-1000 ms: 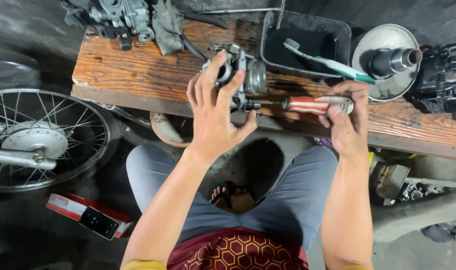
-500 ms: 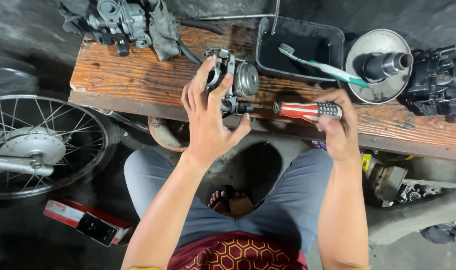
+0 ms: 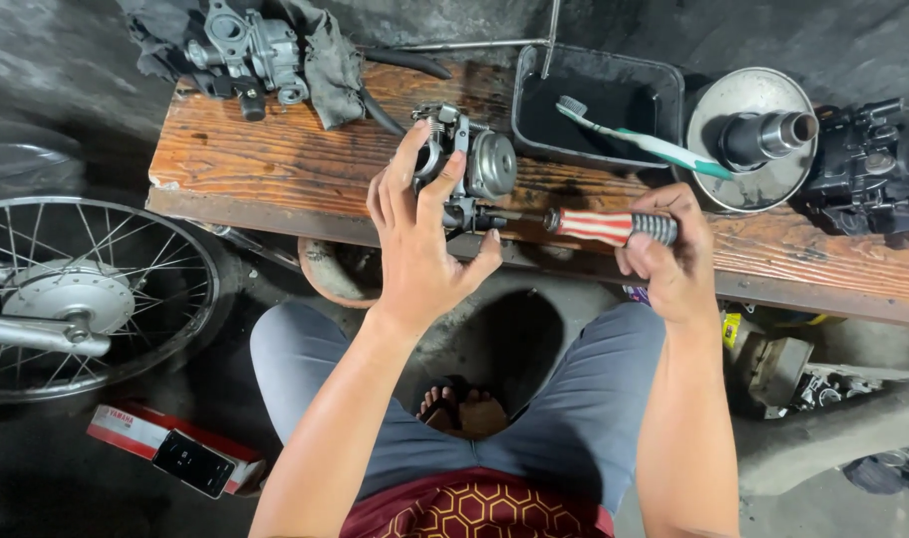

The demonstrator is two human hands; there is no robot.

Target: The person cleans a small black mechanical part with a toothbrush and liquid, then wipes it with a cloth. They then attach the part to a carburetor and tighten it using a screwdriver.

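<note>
Grey metal carburettor [image 3: 466, 164] above near edge of wooden bench [image 3: 275, 169], gripped by left hand [image 3: 419, 244], red-and-white striped screwdriver [image 3: 594, 225] set against it from right, clenched in right hand [image 3: 673, 261], red flat box [image 3: 140, 438] on floor near left, black rectangular tray [image 3: 599, 75] far right.

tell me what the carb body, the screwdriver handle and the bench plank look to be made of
Carburetor body, held in the left hand: seemingly cast metal, dull grey with a smoother round cap. Screwdriver handle, gripped by the right hand: probably hard plastic, glossy red with pale stripes and a ribbed grey end. Bench plank: wood, with visible grain, an orange-brown worn finish and dark oily stains.
</note>
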